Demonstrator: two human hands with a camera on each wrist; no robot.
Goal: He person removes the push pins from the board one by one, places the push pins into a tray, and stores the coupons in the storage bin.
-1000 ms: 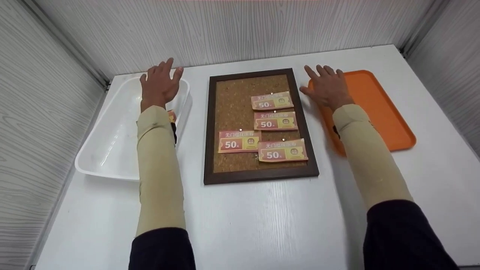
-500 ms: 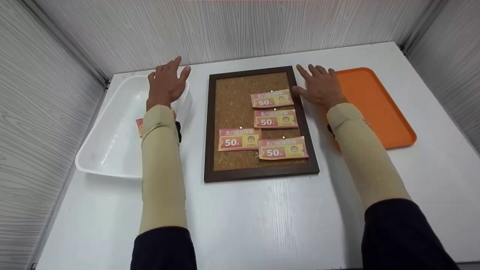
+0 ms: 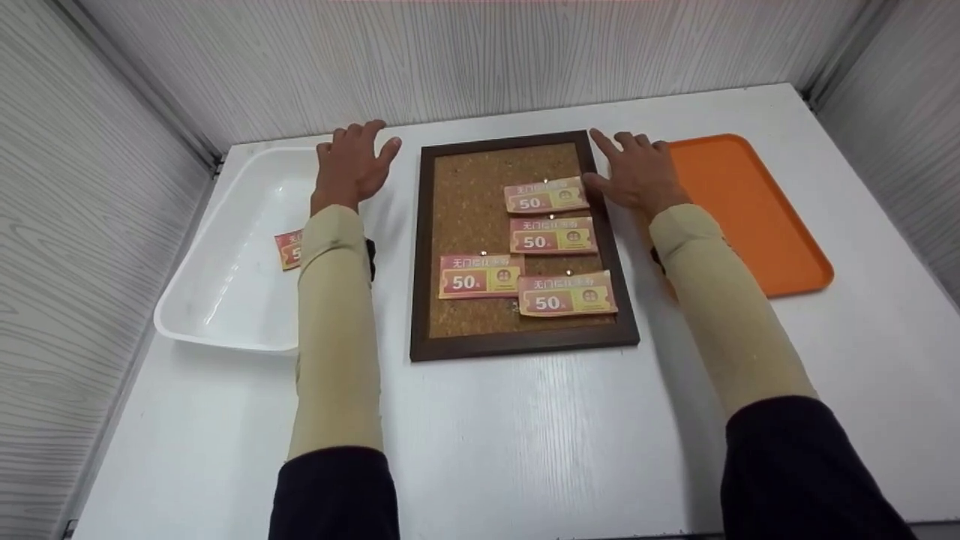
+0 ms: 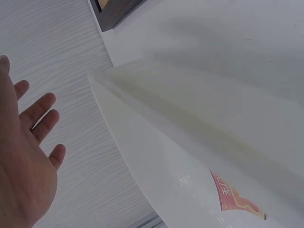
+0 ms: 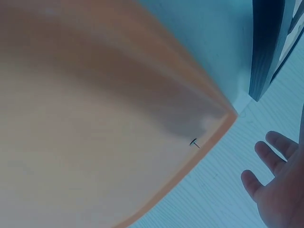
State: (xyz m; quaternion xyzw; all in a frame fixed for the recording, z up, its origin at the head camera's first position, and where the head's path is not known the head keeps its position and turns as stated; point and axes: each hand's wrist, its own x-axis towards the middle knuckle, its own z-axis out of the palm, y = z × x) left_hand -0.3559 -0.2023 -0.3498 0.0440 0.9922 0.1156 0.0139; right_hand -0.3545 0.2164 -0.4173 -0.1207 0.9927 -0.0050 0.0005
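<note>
My left hand hangs over the right rim of the white basin, palm down, fingers spread, holding nothing. In that basin lies one red-and-yellow coupon, partly hidden by my left sleeve. Between the hands, a corkboard in a dark wooden frame bears several overlapping or neighbouring coupons, each with a pin at its top edge. My right hand is at the board's upper right corner, its thumb and index finger overlapping the frame in the head view, and its palm beside the orange tray.
A single thumbtack lies in the orange tray near its corner, seen in the right wrist view. Everything stands on a white table, with wood-grained panels rising behind and at both sides.
My left hand has moved right, from above the basin towards the corkboard, uncovering the coupon in the basin. The right hand has shifted left from the orange tray to the frame's corner.
</note>
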